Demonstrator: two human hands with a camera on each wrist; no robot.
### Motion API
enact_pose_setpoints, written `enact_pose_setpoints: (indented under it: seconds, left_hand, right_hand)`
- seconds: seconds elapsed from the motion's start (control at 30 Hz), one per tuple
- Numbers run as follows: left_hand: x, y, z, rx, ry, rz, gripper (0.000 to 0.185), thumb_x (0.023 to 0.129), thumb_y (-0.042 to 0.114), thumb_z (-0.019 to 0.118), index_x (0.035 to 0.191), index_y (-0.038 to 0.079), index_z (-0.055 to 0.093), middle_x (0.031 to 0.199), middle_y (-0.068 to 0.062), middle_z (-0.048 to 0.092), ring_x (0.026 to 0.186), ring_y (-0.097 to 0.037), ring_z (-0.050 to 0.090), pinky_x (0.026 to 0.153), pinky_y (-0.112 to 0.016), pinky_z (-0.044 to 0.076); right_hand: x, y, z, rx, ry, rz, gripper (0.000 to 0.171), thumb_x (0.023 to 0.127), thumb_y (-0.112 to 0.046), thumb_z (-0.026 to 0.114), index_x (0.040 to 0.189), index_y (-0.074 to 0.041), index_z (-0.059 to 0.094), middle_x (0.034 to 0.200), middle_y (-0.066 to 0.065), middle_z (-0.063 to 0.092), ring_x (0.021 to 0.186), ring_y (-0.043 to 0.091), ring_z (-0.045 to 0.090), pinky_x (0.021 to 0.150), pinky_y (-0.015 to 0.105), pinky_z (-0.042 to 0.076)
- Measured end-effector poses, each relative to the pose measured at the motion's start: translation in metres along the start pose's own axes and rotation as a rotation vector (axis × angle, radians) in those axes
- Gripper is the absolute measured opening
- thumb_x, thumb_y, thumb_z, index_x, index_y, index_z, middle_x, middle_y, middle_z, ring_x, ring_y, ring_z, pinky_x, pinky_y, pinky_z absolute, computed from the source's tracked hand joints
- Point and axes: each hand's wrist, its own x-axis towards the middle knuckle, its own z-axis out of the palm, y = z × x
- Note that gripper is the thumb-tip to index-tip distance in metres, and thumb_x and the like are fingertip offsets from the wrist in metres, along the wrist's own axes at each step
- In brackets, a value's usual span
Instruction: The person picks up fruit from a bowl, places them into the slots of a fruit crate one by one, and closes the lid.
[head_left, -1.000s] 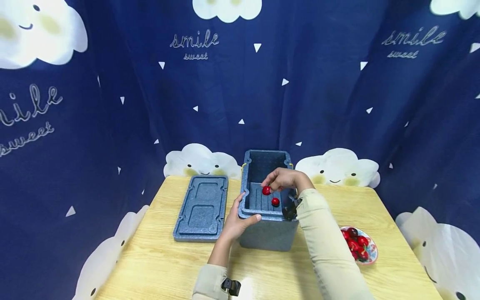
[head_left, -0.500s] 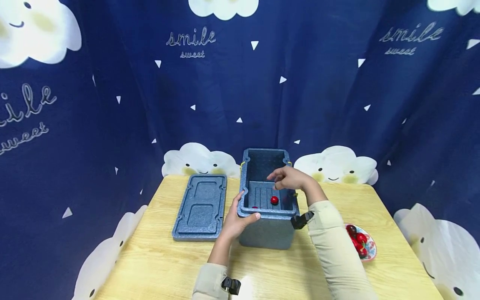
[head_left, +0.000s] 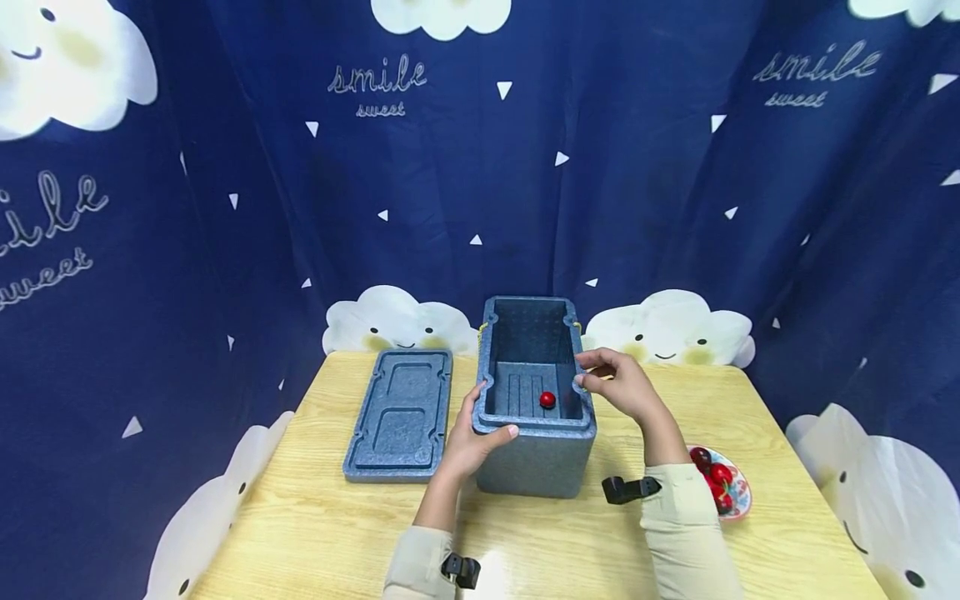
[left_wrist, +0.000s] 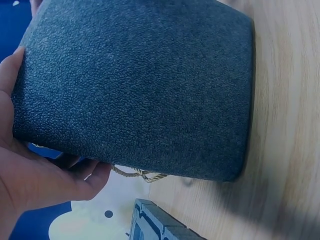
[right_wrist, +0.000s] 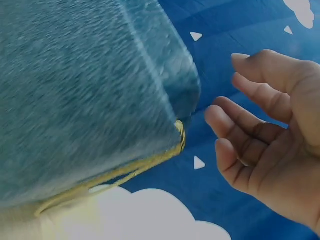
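Note:
A deep grey-blue foam box [head_left: 534,462] stands on the table with its top uncovered. My left hand [head_left: 474,442] grips its near left corner, thumb on the front face and fingers along the left side. One red cherry [head_left: 547,400] lies on the ribbed floor inside. Beside the right rim is my right hand [head_left: 621,385], which holds nothing; in the right wrist view its fingers [right_wrist: 245,120] are loosely bent, apart from the box wall. At the right, a patterned bowl [head_left: 742,497] holds several cherries [head_left: 720,475], partly covered by the right sleeve.
A matching foam lid [head_left: 400,417] lies flat on the wooden table [head_left: 315,517], left of the box. Yellow cord [right_wrist: 115,175] hangs on the box's sides. Close behind the table hangs a dark blue curtain [head_left: 450,192] with clouds.
My right hand let go of a cherry inside the box, then rose and moved right, out past the rim. That cherry is now hidden behind the near wall. The left hand kept its grip.

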Motion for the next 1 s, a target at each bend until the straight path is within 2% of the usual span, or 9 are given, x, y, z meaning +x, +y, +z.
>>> enact_pose_setpoints:
  seconds: [0.13, 0.23, 0.5, 0.7, 0.9, 1.0]
  left_hand:
    - [-0.006, 0.017, 0.000, 0.014, -0.009, 0.001, 0.087, 0.073, 0.012, 0.078, 0.145, 0.011, 0.029, 0.140, -0.021, 0.036, 0.123, -0.036, 0.037, 0.100, -0.050, 0.028]
    - [-0.009, 0.024, 0.001, 0.038, -0.011, 0.009, 0.086, 0.074, 0.012, 0.078, 0.144, 0.009, 0.029, 0.139, -0.022, 0.037, 0.122, -0.035, 0.038, 0.100, -0.049, 0.029]
    - [-0.010, 0.025, 0.000, 0.024, -0.007, 0.002, 0.085, 0.073, 0.012, 0.078, 0.144, 0.009, 0.032, 0.136, -0.023, 0.041, 0.120, -0.037, 0.041, 0.098, -0.048, 0.031]
    - [-0.010, 0.026, -0.002, -0.013, -0.027, 0.011, 0.084, 0.073, 0.008, 0.077, 0.144, 0.006, 0.031, 0.134, -0.025, 0.042, 0.117, -0.036, 0.044, 0.096, -0.044, 0.034]
    - [-0.012, 0.025, -0.003, 0.003, -0.025, 0.023, 0.083, 0.073, 0.007, 0.078, 0.143, 0.006, 0.032, 0.131, -0.023, 0.046, 0.112, -0.030, 0.048, 0.094, -0.042, 0.036]
    - [-0.011, 0.025, -0.004, -0.007, -0.043, 0.029, 0.084, 0.073, 0.006, 0.077, 0.143, 0.005, 0.031, 0.127, -0.023, 0.049, 0.110, -0.029, 0.050, 0.092, -0.039, 0.038]
  right_hand:
    - [-0.017, 0.010, -0.004, 0.008, 0.077, 0.019, 0.035, 0.083, -0.008, 0.070, 0.113, 0.006, 0.060, 0.104, 0.022, 0.061, 0.084, 0.025, 0.059, 0.067, 0.029, 0.048]
    - [-0.032, 0.018, -0.007, 0.019, 0.118, 0.053, 0.035, 0.084, -0.009, 0.069, 0.115, 0.004, 0.059, 0.106, 0.022, 0.060, 0.085, 0.025, 0.059, 0.067, 0.028, 0.048]
    - [-0.063, 0.037, -0.011, 0.055, 0.141, 0.204, 0.040, 0.087, -0.022, 0.067, 0.122, -0.005, 0.057, 0.115, 0.016, 0.056, 0.094, 0.024, 0.056, 0.073, 0.028, 0.048]
    - [-0.081, 0.045, -0.011, 0.089, 0.179, 0.201, 0.041, 0.087, -0.019, 0.067, 0.122, -0.001, 0.056, 0.116, 0.018, 0.055, 0.092, 0.017, 0.056, 0.072, 0.025, 0.049]
    - [-0.097, 0.060, -0.008, 0.201, 0.243, 0.209, 0.039, 0.085, -0.010, 0.068, 0.120, 0.003, 0.055, 0.109, 0.008, 0.057, 0.089, 0.011, 0.056, 0.073, 0.023, 0.049]
    - [-0.103, 0.065, -0.009, 0.241, 0.273, 0.212, 0.038, 0.085, -0.007, 0.067, 0.119, 0.005, 0.054, 0.108, 0.008, 0.058, 0.088, 0.010, 0.056, 0.073, 0.021, 0.049]
